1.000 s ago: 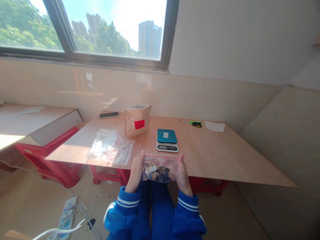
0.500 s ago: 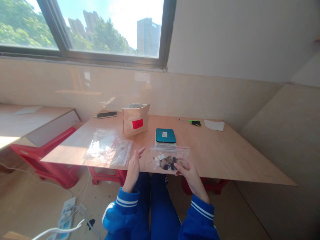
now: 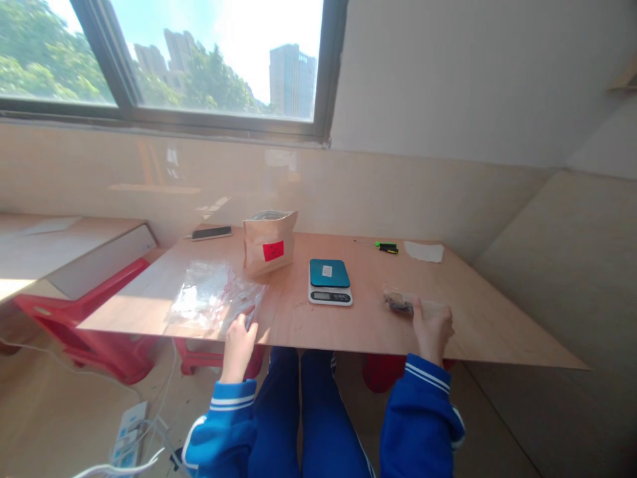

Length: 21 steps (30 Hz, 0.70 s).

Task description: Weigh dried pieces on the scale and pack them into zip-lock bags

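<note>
In the head view my right hand (image 3: 432,332) grips a clear zip bag (image 3: 402,302) with dark and brown pieces inside. The bag is at the tabletop, right of the kitchen scale. My left hand (image 3: 239,345) is at the near edge of a loose pile of clear zip bags (image 3: 202,292). Its thumb and fingers are apart, with the fingertips over the plastic. Between my hands, farther back, stands the kitchen scale (image 3: 330,273) with a teal top, a white label and a front display. Small dark crumbs lie in front of it.
A brown stand-up pouch (image 3: 259,249) with a red label stands open behind the bag pile. A phone (image 3: 212,233) lies at the back left. A green-and-black screwdriver (image 3: 387,247) and white paper (image 3: 424,251) lie at the back right. Red stools (image 3: 114,338) stand under the table.
My right hand has moved the filled zip bag right, from in front of the scale, uncovering the scale's display. My left hand has moved left and down to the pile of clear bags.
</note>
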Each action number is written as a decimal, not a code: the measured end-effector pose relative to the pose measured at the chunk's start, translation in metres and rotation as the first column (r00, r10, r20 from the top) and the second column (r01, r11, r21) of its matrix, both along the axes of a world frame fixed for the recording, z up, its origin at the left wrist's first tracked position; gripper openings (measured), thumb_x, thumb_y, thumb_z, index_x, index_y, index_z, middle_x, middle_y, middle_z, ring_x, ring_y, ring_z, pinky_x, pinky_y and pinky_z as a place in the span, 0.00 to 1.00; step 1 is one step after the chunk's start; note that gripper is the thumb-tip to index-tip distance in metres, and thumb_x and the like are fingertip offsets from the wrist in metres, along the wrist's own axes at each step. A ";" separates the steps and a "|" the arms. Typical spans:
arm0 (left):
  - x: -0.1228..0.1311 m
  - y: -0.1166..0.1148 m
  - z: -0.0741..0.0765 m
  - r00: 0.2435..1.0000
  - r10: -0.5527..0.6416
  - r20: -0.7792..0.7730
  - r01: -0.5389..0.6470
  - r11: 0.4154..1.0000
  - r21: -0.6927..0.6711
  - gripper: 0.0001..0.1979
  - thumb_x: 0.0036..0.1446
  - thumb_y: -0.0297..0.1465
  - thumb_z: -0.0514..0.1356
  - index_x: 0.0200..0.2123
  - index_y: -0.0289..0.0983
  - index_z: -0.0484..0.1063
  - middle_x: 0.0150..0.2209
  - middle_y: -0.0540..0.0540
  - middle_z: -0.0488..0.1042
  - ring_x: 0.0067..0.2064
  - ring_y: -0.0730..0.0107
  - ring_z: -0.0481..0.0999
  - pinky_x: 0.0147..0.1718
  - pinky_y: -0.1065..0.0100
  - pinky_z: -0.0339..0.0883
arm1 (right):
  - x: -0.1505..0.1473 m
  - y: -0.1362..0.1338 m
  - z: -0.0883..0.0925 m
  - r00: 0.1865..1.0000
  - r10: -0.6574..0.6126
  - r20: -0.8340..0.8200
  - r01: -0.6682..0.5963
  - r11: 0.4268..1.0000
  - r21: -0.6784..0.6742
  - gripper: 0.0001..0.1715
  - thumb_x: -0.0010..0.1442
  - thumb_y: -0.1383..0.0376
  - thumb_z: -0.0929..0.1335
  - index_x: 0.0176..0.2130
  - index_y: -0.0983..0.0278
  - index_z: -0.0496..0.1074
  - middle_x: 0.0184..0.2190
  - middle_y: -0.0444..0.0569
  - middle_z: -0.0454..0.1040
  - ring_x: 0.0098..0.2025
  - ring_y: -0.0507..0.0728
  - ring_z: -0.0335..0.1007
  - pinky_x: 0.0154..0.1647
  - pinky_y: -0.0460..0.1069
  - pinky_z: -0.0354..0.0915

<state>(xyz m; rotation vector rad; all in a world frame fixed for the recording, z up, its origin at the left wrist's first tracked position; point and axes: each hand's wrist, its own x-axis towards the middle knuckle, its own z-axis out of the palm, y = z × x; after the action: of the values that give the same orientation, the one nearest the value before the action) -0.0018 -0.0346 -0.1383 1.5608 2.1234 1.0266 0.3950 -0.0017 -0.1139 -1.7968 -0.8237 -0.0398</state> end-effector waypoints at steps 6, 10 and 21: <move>-0.004 0.003 -0.010 1.000 -0.014 -0.008 0.014 0.999 0.032 0.21 0.55 0.26 0.50 0.51 0.33 0.70 0.42 0.37 0.77 0.48 0.53 0.76 0.49 0.55 0.67 | -0.021 -0.008 -0.040 0.972 0.044 0.232 -0.019 0.994 -0.106 0.37 0.57 0.51 0.60 0.55 0.75 0.65 0.61 0.73 0.58 0.63 0.74 0.53 0.58 0.69 0.52; -0.011 0.003 -0.016 0.999 -0.047 0.004 0.046 0.994 0.102 0.20 0.54 0.27 0.51 0.49 0.34 0.72 0.42 0.37 0.78 0.46 0.52 0.77 0.47 0.55 0.69 | -0.018 0.003 -0.048 0.978 0.152 0.144 -0.089 0.925 -0.370 0.32 0.58 0.53 0.59 0.55 0.71 0.67 0.59 0.69 0.62 0.61 0.72 0.57 0.58 0.68 0.52; 0.002 0.013 0.021 0.998 0.023 0.054 -0.042 0.929 0.367 0.15 0.56 0.34 0.51 0.43 0.38 0.72 0.45 0.40 0.75 0.51 0.55 0.73 0.52 0.52 0.65 | -0.054 -0.023 -0.030 0.896 0.340 0.285 -0.327 0.940 -0.094 0.24 0.60 0.59 0.58 0.46 0.69 0.72 0.52 0.65 0.68 0.58 0.69 0.61 0.57 0.66 0.57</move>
<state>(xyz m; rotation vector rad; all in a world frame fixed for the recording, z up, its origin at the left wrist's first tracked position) -0.0002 -0.0216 -0.1172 1.6421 2.0125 1.5314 0.3409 -0.0243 -0.1443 -1.6883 -1.3526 -0.0700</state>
